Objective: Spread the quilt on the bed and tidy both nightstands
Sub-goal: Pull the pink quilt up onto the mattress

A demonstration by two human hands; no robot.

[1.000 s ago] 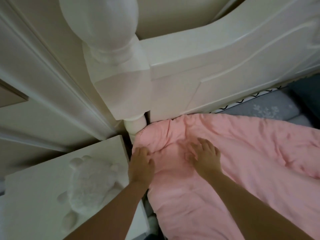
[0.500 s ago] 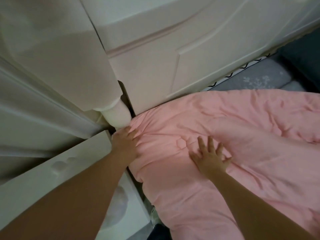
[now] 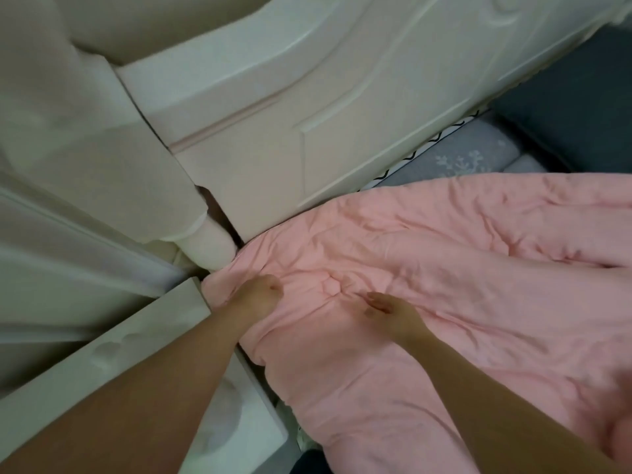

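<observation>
The pink quilt (image 3: 444,268) lies wrinkled over the bed, its corner tucked against the white bedpost (image 3: 208,248). My left hand (image 3: 260,295) rests on that corner with the fingers curled into the fabric. To its right, my right hand (image 3: 390,311) lies on the quilt with the fingers held together and stretched out, pointing left; nothing is gripped in it. The white nightstand (image 3: 164,323) stands left of the bed, partly hidden under my left forearm.
A white plush toy (image 3: 225,415) lies on the nightstand, mostly covered by my arm. The white headboard (image 3: 307,97) rises behind the quilt. A grey patterned pillow (image 3: 461,159) and a dark pillow (image 3: 564,107) lie along it at the right.
My left hand slid from beside the bedpost onto the quilt corner and curled its fingers. My right hand's spread fingers drew together and shifted slightly toward the left hand.
</observation>
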